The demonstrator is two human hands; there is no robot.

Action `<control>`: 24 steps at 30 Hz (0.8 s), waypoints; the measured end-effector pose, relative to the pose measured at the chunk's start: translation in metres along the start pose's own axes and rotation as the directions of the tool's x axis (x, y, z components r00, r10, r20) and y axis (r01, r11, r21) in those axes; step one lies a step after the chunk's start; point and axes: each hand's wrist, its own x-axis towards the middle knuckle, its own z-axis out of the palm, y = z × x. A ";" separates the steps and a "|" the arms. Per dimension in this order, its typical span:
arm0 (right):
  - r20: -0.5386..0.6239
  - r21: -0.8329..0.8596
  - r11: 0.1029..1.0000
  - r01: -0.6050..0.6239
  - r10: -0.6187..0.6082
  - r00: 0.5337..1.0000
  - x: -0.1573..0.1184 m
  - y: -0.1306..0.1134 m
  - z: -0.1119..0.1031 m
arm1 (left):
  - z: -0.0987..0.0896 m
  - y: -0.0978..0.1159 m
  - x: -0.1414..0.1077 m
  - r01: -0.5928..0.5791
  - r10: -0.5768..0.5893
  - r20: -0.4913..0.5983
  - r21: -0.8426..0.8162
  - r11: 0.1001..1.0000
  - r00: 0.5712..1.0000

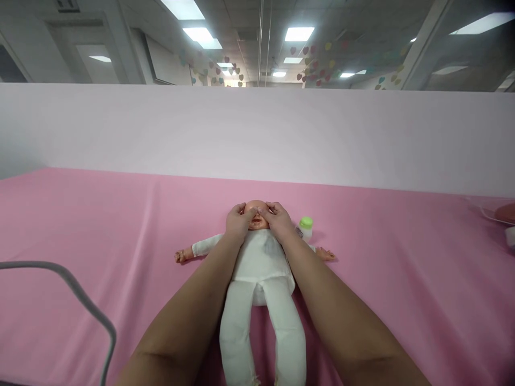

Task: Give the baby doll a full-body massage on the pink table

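Observation:
A baby doll (263, 257) with a white cloth body lies on its back, arms spread and legs toward me. My left hand (238, 220) cups one side of the doll's head (256, 205), its thumb resting on the face near the eyes and nose. On the other side, my right hand (278, 219) holds the head in the same way, thumb beside the nose. Both thumbs nearly meet and cover the eye area; the mouth shows below. A small bottle with a green cap (306, 225) stands just past my right wrist, partly hidden by it.
A pink sheet (120, 225) with folds covers the surface under the doll. Behind it rises a white partition (257, 134). A grey cable (80, 292) curves in at the lower left. At the right edge sits a clear tray (486, 214) with a brownish round item.

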 end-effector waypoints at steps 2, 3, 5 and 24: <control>-0.030 0.035 0.999 0.010 -0.009 1.000 0.001 -0.002 0.003 | 0.000 -0.001 0.002 0.014 -0.014 -0.026 -0.010 1.000 1.000; -0.054 0.047 0.999 0.008 -0.005 0.999 0.001 -0.002 0.004 | 0.001 -0.001 0.003 0.015 -0.016 -0.035 -0.023 1.000 0.999; -0.112 0.046 0.999 -0.004 0.009 0.994 0.003 -0.002 0.006 | 0.002 -0.003 0.005 0.004 -0.007 -0.041 -0.059 0.998 0.999; -0.082 0.385 0.923 0.005 0.029 0.996 0.008 0.019 0.007 | 0.003 -0.014 0.013 0.057 -0.060 -0.004 -0.243 0.968 0.998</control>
